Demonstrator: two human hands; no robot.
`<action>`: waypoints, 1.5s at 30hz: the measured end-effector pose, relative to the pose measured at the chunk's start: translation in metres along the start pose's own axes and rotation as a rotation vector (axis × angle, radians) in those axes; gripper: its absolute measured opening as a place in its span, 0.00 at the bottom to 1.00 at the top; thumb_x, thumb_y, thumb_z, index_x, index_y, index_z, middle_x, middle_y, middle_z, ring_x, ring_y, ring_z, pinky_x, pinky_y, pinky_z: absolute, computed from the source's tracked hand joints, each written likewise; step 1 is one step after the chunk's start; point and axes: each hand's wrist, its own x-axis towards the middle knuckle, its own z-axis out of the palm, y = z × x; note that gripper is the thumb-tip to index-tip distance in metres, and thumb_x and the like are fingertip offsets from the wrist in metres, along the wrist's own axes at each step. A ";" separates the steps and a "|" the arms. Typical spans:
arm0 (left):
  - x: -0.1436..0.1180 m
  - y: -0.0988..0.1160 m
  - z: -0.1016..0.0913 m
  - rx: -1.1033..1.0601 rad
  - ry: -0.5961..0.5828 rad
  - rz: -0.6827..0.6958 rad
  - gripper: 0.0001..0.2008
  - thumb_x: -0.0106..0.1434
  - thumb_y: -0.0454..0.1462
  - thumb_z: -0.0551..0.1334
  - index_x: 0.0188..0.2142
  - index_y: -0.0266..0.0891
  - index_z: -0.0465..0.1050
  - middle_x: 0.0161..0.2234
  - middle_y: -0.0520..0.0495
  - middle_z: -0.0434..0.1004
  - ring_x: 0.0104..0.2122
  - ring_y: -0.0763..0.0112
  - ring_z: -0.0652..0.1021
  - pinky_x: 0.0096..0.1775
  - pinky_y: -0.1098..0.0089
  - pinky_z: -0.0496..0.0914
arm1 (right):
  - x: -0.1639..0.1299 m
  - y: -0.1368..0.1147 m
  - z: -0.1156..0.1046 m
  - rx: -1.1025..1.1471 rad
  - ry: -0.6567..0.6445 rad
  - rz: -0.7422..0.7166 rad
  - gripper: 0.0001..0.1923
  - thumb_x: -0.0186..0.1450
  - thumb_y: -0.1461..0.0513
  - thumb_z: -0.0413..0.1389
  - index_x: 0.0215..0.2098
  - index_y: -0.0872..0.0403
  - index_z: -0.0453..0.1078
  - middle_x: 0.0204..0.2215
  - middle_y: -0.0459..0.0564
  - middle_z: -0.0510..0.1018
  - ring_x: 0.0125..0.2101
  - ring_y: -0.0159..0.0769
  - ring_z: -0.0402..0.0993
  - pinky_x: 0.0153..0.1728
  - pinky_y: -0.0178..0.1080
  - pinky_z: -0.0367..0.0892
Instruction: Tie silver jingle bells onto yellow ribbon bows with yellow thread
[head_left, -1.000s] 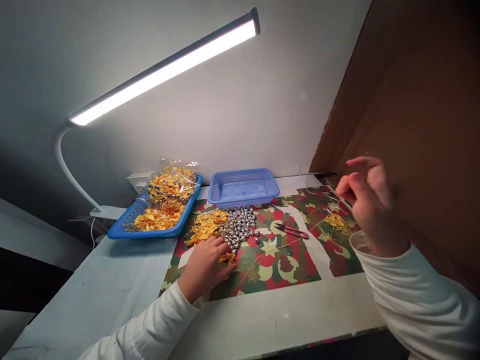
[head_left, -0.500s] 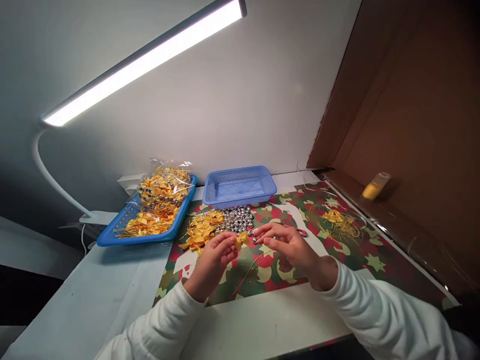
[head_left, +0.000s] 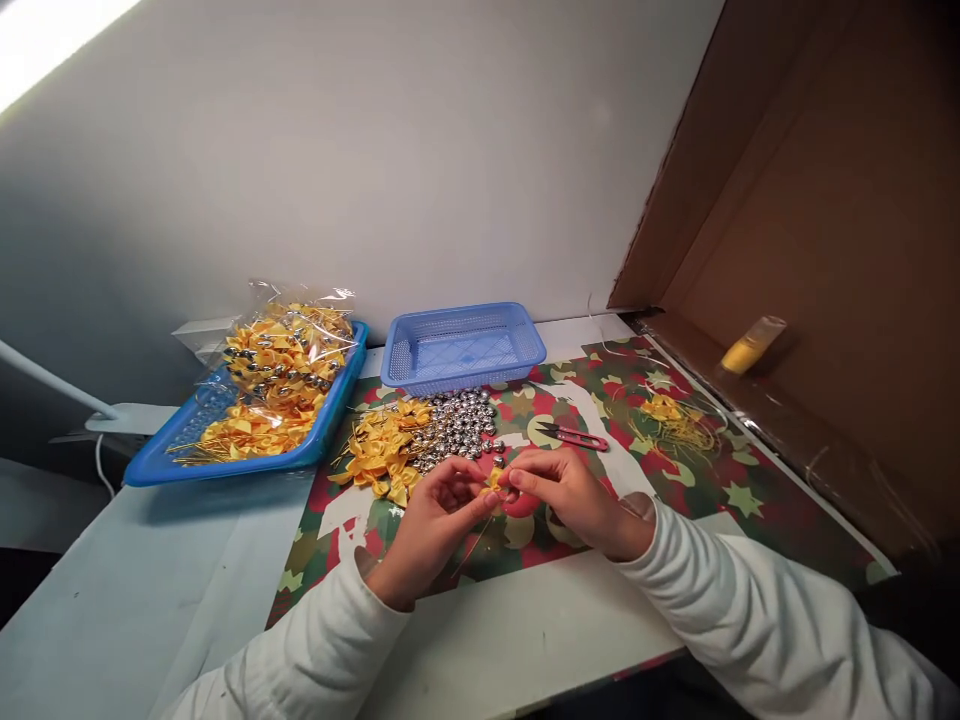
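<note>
1. Head view: the left hand (head_left: pixel 431 515) and right hand (head_left: pixel 570 490) meet over the patterned mat (head_left: pixel 675 490) on the table (head_left: pixel 525 640), each grip pinched on a small yellow bow (head_left: pixel 493 481) between them.
2. Just behind lie a bow pile (head_left: pixel 382 455), silver bells (head_left: pixel 457 430) and red snips (head_left: pixel 574 437).

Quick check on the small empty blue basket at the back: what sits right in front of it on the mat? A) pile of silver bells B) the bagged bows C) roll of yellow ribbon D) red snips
A: the silver bells are heaped on the patterned mat directly in front of the empty blue basket; the red snips lie further right.
</note>
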 end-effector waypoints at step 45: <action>-0.009 -0.001 0.003 -0.511 0.040 -0.234 0.17 0.41 0.33 0.77 0.34 0.42 0.81 0.36 0.50 0.82 0.31 0.75 0.79 0.36 0.77 0.74 | -0.022 0.002 0.013 -0.422 0.123 -0.405 0.07 0.64 0.67 0.53 0.31 0.55 0.73 0.27 0.49 0.81 0.26 0.31 0.75 0.28 0.32 0.68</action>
